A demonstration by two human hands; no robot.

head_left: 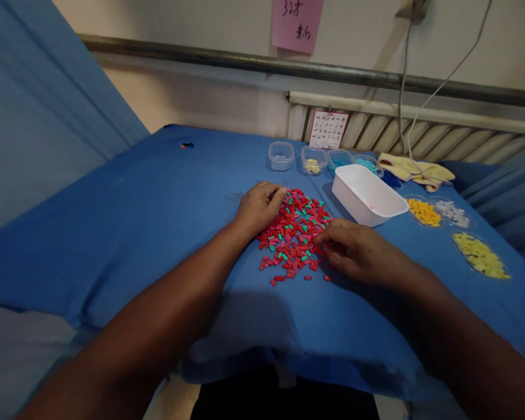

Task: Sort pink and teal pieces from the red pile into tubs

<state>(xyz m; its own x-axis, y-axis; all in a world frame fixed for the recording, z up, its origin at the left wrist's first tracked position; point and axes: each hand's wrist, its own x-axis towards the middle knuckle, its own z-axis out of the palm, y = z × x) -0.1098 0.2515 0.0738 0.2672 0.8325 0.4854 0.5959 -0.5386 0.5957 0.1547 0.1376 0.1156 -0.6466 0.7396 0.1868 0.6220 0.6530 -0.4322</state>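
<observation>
A spread pile of small toy building bricks [295, 233], mostly red and pink with some green, lies on the blue cloth. My left hand [261, 207] rests against the pile's upper left edge, fingers loosely bent and thumb apart; nothing shows in its grasp. At the right edge of the pile is my right hand [350, 245], its fingers curled in toward the thumb. Blurred red shows by those fingertips, and whatever they pinch is hidden. Just beyond the right hand stands a white plastic tub [370, 195] with a small pink speck inside.
Along the back are clear containers: one without visible pieces [280, 156], others with cream [312, 166] and blue bricks [339, 162]. Orange [424, 212], grey [452, 213] and yellow bricks [481, 255] sit at right. A yellow cloth [415, 169] lies near the radiator [420, 137].
</observation>
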